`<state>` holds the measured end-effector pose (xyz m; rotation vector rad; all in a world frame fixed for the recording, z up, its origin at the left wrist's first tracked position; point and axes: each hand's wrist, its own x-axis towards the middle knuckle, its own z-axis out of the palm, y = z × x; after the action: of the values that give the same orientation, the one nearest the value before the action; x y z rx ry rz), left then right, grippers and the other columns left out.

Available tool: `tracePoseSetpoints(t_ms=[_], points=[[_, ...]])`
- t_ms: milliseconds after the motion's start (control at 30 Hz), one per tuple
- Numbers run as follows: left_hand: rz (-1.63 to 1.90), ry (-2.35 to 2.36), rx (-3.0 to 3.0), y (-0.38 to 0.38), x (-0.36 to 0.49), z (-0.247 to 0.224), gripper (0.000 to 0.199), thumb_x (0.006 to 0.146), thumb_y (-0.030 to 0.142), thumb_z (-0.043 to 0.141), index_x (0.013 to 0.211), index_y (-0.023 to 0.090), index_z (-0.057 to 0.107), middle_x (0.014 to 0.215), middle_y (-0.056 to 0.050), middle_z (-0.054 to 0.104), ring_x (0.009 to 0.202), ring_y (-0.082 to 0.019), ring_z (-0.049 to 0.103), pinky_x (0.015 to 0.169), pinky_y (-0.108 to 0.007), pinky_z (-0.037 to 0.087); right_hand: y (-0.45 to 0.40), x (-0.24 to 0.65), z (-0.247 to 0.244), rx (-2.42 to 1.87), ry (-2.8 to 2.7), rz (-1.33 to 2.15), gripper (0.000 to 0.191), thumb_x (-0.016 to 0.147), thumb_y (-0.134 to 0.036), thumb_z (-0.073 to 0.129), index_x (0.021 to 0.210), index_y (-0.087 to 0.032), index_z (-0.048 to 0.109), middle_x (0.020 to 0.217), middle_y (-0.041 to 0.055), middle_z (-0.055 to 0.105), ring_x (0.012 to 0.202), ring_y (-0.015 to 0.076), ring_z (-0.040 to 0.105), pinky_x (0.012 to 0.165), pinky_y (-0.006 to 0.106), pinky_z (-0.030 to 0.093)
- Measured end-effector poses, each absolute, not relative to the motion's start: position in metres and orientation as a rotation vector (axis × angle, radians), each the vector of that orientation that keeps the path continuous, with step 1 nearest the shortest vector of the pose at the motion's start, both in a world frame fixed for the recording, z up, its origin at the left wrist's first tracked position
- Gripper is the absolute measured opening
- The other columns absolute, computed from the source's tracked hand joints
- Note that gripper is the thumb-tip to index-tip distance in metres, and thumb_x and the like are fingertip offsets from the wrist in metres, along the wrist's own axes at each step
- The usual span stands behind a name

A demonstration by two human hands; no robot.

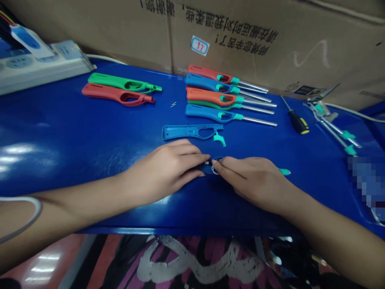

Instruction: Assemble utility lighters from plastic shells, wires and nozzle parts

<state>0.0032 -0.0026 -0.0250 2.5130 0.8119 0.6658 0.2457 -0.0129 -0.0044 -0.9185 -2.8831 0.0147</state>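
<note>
My left hand (177, 166) is closed over the left end of a blue lighter half-shell (215, 171), which lies mostly hidden under my fingers. My right hand (255, 178) faces it, with thumb and forefinger pinched at a loop of thin white wire (213, 169) in the shell. A small pale part (207, 163) shows at the left fingertips. Just beyond, another blue half-shell (177, 132) lies with its hollow side up, a turquoise trigger (220, 139) at its right end. Past my right hand peeks a turquoise tip (284, 171).
Several assembled lighters (215, 113) with metal tubes lie stacked at the back. Green (111, 81) and red (104, 93) shells, small screws (173, 104), a screwdriver (297, 120) and loose tube parts (337, 132) lie around. A power strip (18, 74) and cardboard box (135, 36) border the blue table (75, 148).
</note>
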Motion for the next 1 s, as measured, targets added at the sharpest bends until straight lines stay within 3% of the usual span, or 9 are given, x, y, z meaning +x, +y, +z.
tracePoseSetpoints(t_ms=[167, 333, 433, 533, 700, 867, 1000], points=[[0.639, 0.812, 2.511, -0.003, 0.003, -0.025, 0.025, 0.097, 0.022, 0.062, 0.119, 0.013, 0.07, 0.106, -0.008, 0.071, 0.1, -0.02, 0.066, 0.09, -0.034, 0.055, -0.009, 0.253, -0.009, -0.786, -2.876, -0.052, 0.035, 0.101, -0.012, 0.036, 0.115, -0.012, 0.068, 0.086, 0.0027, 0.069, 0.058, 0.0128, 0.052, 0.051, 0.031, 0.029], [0.562, 0.823, 2.609, -0.006, 0.002, -0.025, 0.026, 0.102, 0.025, 0.054, 0.119, 0.016, 0.071, 0.106, -0.008, 0.069, 0.1, -0.021, 0.064, 0.089, -0.034, 0.056, -0.013, 0.25, -0.012, -0.935, -2.843, -0.043, 0.035, 0.102, -0.014, 0.039, 0.111, -0.015, 0.072, 0.087, 0.0032, 0.072, 0.058, 0.0134, 0.057, 0.052, 0.03, 0.034], [0.429, 0.858, 2.776, -0.012, 0.003, -0.024, 0.03, 0.105, 0.024, 0.046, 0.121, 0.013, 0.069, 0.107, -0.01, 0.067, 0.101, -0.024, 0.063, 0.086, -0.037, 0.058, -0.008, 0.249, -0.013, -1.04, -2.679, 0.292, 0.023, 0.1, -0.016, 0.05, 0.105, -0.019, 0.073, 0.096, 0.0023, 0.075, 0.077, 0.0138, 0.067, 0.064, 0.026, 0.046], [0.314, 0.877, 2.924, -0.017, 0.004, -0.021, 0.036, 0.106, 0.022, 0.037, 0.119, 0.01, 0.069, 0.105, -0.012, 0.067, 0.099, -0.027, 0.064, 0.08, -0.04, 0.059, -0.002, 0.249, -0.014, -1.053, -2.484, 0.56, 0.015, 0.098, -0.019, 0.059, 0.091, -0.019, 0.072, 0.092, 0.0015, 0.075, 0.085, 0.0137, 0.069, 0.076, 0.024, 0.05], [0.282, 0.878, 2.983, -0.018, 0.008, -0.018, 0.045, 0.107, 0.019, 0.026, 0.112, 0.008, 0.069, 0.1, -0.014, 0.068, 0.094, -0.028, 0.064, 0.075, -0.041, 0.06, -0.002, 0.249, -0.014, -1.107, -2.691, 0.388, 0.021, 0.099, -0.016, 0.05, 0.099, -0.018, 0.07, 0.101, 0.0046, 0.073, 0.085, 0.0154, 0.067, 0.067, 0.026, 0.045], [0.315, 0.854, 2.964, -0.017, 0.008, -0.019, 0.035, 0.106, 0.02, 0.037, 0.111, 0.008, 0.069, 0.098, -0.012, 0.066, 0.091, -0.027, 0.062, 0.077, -0.043, 0.06, -0.01, 0.247, -0.012, -1.072, -2.905, 0.045, 0.029, 0.094, -0.008, 0.043, 0.105, -0.017, 0.069, 0.104, 0.0065, 0.073, 0.065, 0.0147, 0.059, 0.054, 0.031, 0.032], [0.378, 0.857, 2.936, -0.016, 0.006, -0.021, 0.031, 0.105, 0.023, 0.044, 0.117, 0.008, 0.068, 0.099, -0.011, 0.065, 0.091, -0.026, 0.062, 0.078, -0.043, 0.06, -0.009, 0.247, -0.01, -1.118, -2.778, 0.21, 0.024, 0.099, -0.015, 0.047, 0.101, -0.018, 0.07, 0.102, 0.0055, 0.074, 0.074, 0.015, 0.064, 0.059, 0.029, 0.037]])
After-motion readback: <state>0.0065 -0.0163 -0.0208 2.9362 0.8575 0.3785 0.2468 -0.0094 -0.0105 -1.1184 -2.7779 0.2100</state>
